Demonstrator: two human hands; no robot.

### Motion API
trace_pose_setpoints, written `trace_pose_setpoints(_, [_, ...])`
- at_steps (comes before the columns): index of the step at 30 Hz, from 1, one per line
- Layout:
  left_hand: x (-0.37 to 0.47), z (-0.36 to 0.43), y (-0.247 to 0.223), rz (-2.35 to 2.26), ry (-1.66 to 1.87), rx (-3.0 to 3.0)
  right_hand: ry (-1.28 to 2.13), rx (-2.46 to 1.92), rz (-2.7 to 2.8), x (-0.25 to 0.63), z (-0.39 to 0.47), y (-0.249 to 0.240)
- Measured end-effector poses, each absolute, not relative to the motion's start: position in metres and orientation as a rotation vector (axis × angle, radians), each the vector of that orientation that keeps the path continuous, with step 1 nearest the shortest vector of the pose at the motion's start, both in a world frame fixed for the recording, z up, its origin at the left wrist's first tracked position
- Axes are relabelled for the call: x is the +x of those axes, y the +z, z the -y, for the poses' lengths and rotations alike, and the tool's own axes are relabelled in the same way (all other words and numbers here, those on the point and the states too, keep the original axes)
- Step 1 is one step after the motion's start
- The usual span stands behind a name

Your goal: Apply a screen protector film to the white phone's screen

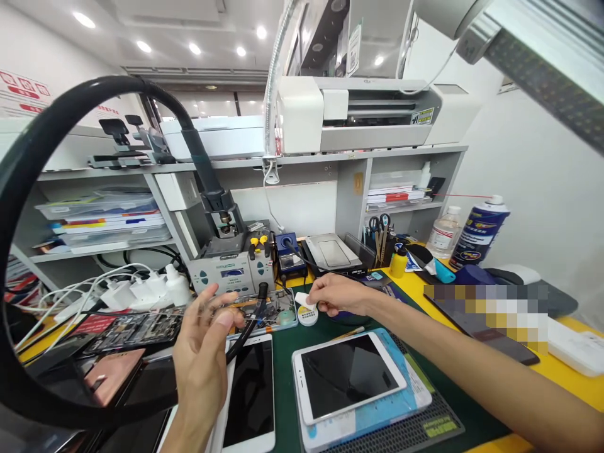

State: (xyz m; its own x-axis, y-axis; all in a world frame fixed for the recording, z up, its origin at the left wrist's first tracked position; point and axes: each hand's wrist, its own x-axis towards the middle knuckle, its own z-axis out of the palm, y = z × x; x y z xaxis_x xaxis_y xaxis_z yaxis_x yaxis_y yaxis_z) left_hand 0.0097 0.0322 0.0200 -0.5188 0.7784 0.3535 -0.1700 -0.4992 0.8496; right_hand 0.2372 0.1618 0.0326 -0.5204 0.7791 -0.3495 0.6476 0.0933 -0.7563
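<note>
My right hand (340, 294) reaches across the green mat and pinches a white lid (309, 302) at a small round white container (307, 316) with a yellow label. My left hand (205, 343) is raised at the left, palm turned inward, with its fingers loosely curled and apart; nothing can be made out in it. Below the right arm lies a white tablet (352, 376) with a dark screen, on top of a blue and white box (406, 393). Beside the left wrist is a second white tablet (250, 393), its screen also dark.
A thick black hose (61, 113) loops around the left side, near my left hand. Behind are a grey rework station (231, 274) and a tray of small parts (285, 319). Circuit boards (136, 330) lie at the left. A blue spray can (479, 233) stands at the right.
</note>
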Motion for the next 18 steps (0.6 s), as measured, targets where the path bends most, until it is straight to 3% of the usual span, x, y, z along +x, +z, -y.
trace_pose_setpoints(8, [0.007,-0.033,0.015,-1.016,2.041,1.033,1.579,-1.525,2.038,0.235,-0.175,0.029])
trace_pose_setpoints(18, [0.01,-0.03,0.018,-1.02,2.029,1.019,1.364,-1.666,2.169,0.227,-0.172,0.019])
